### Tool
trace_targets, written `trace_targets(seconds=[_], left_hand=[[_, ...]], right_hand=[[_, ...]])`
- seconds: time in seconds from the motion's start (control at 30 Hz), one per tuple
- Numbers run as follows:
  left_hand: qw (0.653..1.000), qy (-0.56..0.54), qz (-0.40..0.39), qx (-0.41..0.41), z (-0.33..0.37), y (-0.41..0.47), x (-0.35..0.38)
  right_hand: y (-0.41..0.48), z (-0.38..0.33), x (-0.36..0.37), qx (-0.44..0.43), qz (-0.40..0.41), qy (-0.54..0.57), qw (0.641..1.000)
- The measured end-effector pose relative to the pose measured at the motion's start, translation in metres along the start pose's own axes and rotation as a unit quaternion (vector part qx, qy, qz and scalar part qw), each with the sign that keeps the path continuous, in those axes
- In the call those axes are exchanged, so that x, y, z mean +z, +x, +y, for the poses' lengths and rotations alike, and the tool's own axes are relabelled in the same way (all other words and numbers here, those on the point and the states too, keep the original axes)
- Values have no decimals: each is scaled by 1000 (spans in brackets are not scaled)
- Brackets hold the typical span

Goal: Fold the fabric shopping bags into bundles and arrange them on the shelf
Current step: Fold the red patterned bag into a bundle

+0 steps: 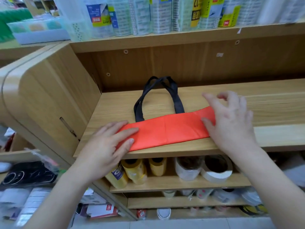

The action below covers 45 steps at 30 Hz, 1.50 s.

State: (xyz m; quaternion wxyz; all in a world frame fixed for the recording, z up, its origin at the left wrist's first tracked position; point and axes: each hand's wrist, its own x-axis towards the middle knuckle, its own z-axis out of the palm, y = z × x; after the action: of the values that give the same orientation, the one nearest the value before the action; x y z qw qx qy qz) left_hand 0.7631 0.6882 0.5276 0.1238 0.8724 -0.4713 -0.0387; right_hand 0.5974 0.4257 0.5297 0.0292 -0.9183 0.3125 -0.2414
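An orange fabric bag (pixel 166 129) lies folded into a long flat strip along the front of the wooden shelf (pixel 272 103). Its two black handles (pixel 178 100) loop away toward the back of the shelf. My left hand (pixel 107 144) lies flat on the strip's left end, fingers straight and pressing the cloth. My right hand (pixel 229 119) is at the strip's right end, thumb against the cloth and the other fingers lifted and loosely curled above it.
A rounded wooden side panel (pixel 42 96) closes the shelf on the left. Tape rolls and wrapped packs (pixel 148 15) stand on the shelf above. Yellow rolls (pixel 133 171) and white tape rolls (pixel 216 169) fill the shelf below. To the right of the bag the board is bare wood.
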Motion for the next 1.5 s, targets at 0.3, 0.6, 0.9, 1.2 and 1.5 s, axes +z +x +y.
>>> trace_targets(seconds=[0.3,0.6,0.9,1.2,1.5], left_hand=[[977,207,42,25,18,-34,9],[898,-360,241,72,64,-35,-39],[966,-205,113,-111,80,11,4],[972,127,185,71,72,11,9],[972,130,86,178,58,3,19]], right_hand=[[-47,-58,30,-249,-110,1,962],[-57,-63,22,-88,-83,416,901],[-46,-62,5,26,-51,446,893],[-7,-57,11,22,-180,150,972],[34,-54,19,43,-255,461,849]])
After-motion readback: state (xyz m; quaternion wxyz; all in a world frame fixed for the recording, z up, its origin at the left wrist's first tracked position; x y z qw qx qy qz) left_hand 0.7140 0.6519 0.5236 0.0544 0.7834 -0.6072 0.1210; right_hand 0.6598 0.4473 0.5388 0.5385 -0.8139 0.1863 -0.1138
